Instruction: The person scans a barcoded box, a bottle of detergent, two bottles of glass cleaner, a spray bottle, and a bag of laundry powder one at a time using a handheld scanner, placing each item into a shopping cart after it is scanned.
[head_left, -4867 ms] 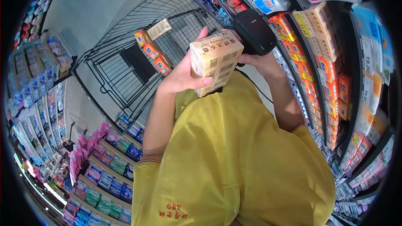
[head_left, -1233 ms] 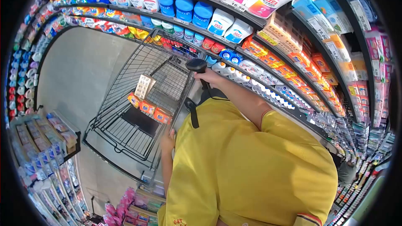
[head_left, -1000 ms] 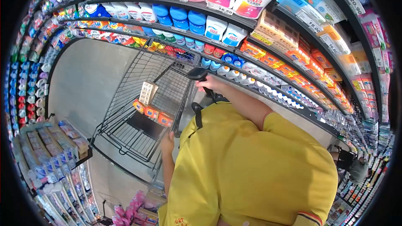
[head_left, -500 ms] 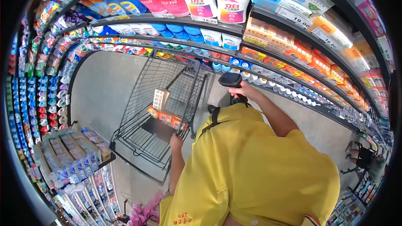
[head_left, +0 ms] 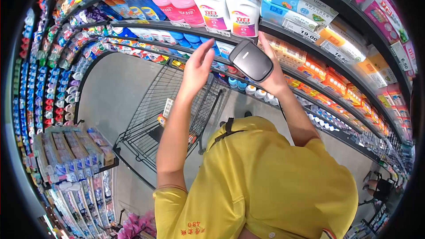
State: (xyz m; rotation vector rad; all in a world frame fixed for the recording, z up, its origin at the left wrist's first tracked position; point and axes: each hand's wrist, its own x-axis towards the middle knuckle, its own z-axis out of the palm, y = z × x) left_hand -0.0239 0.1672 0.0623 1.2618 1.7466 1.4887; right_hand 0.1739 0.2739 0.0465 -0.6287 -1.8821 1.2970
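My right hand (head_left: 278, 76) is closed on a black handheld scanner (head_left: 251, 60), whose rounded dark head faces up; its handle is mostly hidden. To the left of it my left hand (head_left: 198, 68) is raised with fingers stretched out and nothing in it. Both hands are in front of the shelf, just below white detergent bottles with red caps (head_left: 242, 11). A wire shopping cart (head_left: 133, 139) stands on the floor beyond my left forearm, which partly hides it. In the cart are a pale box (head_left: 168, 107) and some orange packs (head_left: 162, 120).
Shelves with price labels (head_left: 301, 30) curve around the front and right, packed with soap boxes (head_left: 338, 46) and bottles. At lower left stands a display rack (head_left: 71, 155) of small packages, with pink flowers (head_left: 135, 226) nearby. Another person (head_left: 380, 185) is at far right.
My left hand has let go of the cart and risen toward the shelf. My right hand has lifted the scanner from waist height up to the shelf front.
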